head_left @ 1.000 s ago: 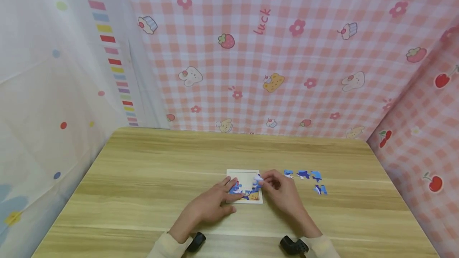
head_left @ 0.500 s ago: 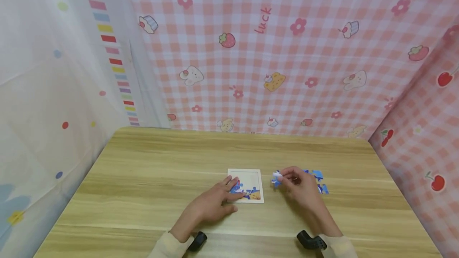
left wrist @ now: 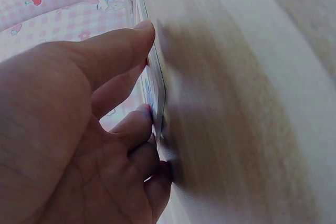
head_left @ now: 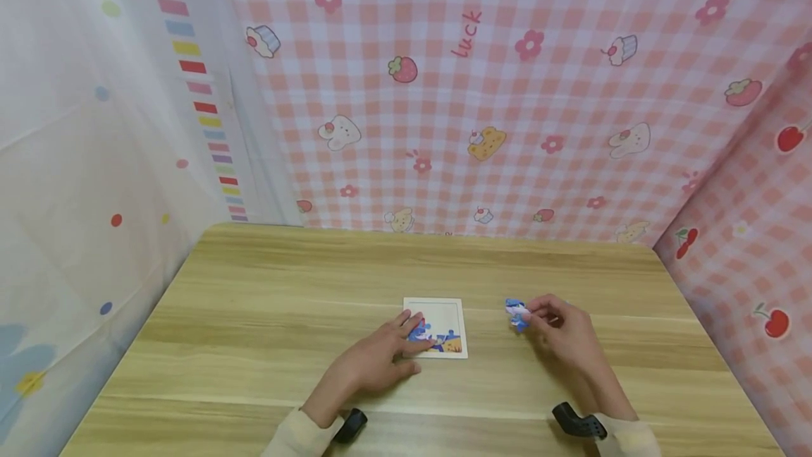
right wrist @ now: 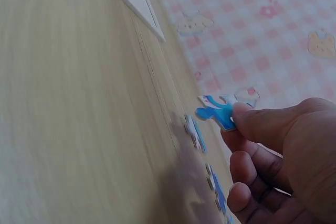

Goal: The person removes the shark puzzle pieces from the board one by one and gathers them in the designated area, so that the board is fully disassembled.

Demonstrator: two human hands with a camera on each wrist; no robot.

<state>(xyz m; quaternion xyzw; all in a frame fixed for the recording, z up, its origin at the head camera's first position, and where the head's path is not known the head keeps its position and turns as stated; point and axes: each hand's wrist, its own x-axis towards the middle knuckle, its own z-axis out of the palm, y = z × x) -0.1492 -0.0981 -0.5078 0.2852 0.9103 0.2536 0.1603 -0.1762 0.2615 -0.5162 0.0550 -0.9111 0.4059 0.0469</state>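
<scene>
My left hand lies over the left side of a white-rimmed puzzle tray, its fingers extended onto the tray. Joined jigsaw pieces in blue and yellow fill the lower part of the tray, partly hidden by those fingers. To the right, my right hand pinches a blue and white jigsaw piece between thumb and forefinger. That piece is raised above the table, close over a loose puzzle piece. In the head view the right hand covers most of the other loose pieces.
More loose pieces lie in a row under the right hand in the right wrist view. The wooden table ends at a pink checked cloth behind, with hanging cloths on both sides.
My right hand has moved right from the tray's right edge to above the loose pieces, carrying the jigsaw piece with it. The left hand has stayed on the tray.
</scene>
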